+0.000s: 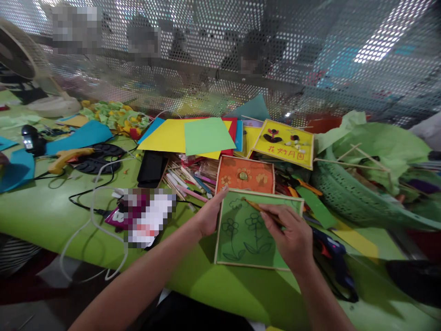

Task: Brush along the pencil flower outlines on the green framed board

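Observation:
A green picture panel (237,241) edged with thin light wooden strips lies tilted in front of me, with flowers and a cloud outlined on it in dark lines. My left hand (211,216) grips its left edge, thumb at the upper left corner. In my right hand (289,234), pinched between the fingers, is a slim yellow-brown paintbrush (257,205). Its tip touches or hovers close to the cloud outline near the panel's top; I cannot tell which. Part of the panel's right side is hidden behind my right hand. Just beyond it rests an orange flower panel (246,175).
Behind are a yellow framed picture (284,142) and coloured paper sheets (208,135). A green basket (344,184) stands right, near a dark glue gun (332,250). Left are a phone (151,223), a white cable (92,216), a yellow glue gun (69,158) and a fan (20,55).

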Demonstrator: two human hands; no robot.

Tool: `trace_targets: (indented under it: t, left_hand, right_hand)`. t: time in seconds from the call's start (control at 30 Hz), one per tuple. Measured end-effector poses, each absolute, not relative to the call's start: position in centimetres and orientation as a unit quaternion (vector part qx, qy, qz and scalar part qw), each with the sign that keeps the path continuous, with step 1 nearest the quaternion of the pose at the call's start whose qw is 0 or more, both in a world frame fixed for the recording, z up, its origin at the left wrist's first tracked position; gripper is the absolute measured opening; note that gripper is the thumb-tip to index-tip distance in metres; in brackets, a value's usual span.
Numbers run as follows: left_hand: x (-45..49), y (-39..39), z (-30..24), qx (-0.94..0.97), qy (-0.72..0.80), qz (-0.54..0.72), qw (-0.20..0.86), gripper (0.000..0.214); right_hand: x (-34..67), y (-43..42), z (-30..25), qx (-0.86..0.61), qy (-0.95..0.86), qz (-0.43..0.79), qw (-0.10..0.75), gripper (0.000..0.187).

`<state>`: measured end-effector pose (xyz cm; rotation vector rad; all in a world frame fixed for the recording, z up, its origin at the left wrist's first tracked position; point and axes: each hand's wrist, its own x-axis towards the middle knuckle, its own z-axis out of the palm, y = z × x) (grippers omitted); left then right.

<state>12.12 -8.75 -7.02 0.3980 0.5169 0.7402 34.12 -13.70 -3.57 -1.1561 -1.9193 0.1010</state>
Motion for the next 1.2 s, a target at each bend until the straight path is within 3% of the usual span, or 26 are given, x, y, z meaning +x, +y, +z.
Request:
trace_targets:
  t: [1.2]
  left_hand:
    - [12.17, -8.75, -6.45, 0.195, 0.302, 0.348, 0.866, 0.063]
  right_hand:
    - [34.25, -13.57, -3.41, -0.46, -0.782, 0.048, 0.418, 0.013]
